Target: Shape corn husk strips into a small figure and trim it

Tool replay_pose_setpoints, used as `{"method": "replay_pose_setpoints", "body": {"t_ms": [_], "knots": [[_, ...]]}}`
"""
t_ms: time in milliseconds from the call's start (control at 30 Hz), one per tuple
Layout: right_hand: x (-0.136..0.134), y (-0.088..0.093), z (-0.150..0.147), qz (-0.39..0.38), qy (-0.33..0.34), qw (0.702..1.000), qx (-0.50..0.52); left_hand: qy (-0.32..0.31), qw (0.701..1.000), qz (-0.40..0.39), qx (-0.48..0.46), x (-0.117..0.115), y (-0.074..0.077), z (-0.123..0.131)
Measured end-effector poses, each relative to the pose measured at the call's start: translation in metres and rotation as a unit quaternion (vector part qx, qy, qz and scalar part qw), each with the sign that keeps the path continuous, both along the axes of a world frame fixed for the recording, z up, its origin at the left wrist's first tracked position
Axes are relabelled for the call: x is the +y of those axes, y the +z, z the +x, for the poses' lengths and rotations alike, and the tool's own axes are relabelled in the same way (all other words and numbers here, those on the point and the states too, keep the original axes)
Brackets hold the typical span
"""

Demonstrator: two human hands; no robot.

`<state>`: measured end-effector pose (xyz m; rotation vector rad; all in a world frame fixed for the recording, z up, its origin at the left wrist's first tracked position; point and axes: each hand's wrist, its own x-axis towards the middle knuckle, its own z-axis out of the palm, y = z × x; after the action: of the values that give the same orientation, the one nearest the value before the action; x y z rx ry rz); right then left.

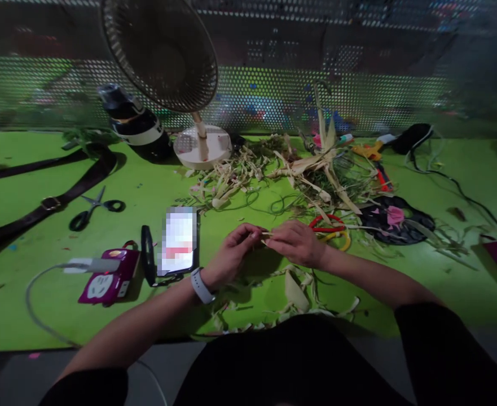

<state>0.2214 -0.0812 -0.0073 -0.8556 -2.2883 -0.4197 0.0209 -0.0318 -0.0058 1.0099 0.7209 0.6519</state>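
My left hand [233,254] and my right hand [294,242] meet above the green table [28,299], just in front of me. Both pinch a thin pale strip of dried leaf [266,233] between their fingertips. The left wrist wears a white watch [200,286]. Scraps of the same dried leaf [294,293] lie on the table under and in front of my hands. A bigger heap of dried leaves and stalks [307,169] lies beyond them.
A phone [179,239] stands propped left of my hands, with a maroon power strip [110,280] and black scissors [93,208] further left. A desk fan [167,62] and a dark bottle [136,124] stand at the back. Red and yellow rings [333,228] lie right of my hands.
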Motion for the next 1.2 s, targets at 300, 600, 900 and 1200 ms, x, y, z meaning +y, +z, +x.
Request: {"method": "replay_pose_setpoints", "body": {"t_ms": [300, 600, 900, 1200], "knots": [[0.004, -0.011, -0.007, -0.127, -0.069, 0.974, 0.175, 0.017, 1.0, 0.007, -0.021, 0.007, -0.008, -0.008], [0.006, -0.011, -0.007, -0.099, -0.056, 0.983, 0.141, -0.025, 0.99, 0.111, 0.084, 0.012, -0.011, -0.01], [0.039, 0.02, 0.012, -0.261, -0.07, 0.949, 0.163, -0.012, 0.947, 0.272, 0.168, 0.017, -0.014, -0.012], [0.197, 0.04, 0.056, -0.331, -0.47, 0.816, -0.062, 0.036, 0.928, 0.325, 0.182, 0.014, 0.004, -0.017]]}}
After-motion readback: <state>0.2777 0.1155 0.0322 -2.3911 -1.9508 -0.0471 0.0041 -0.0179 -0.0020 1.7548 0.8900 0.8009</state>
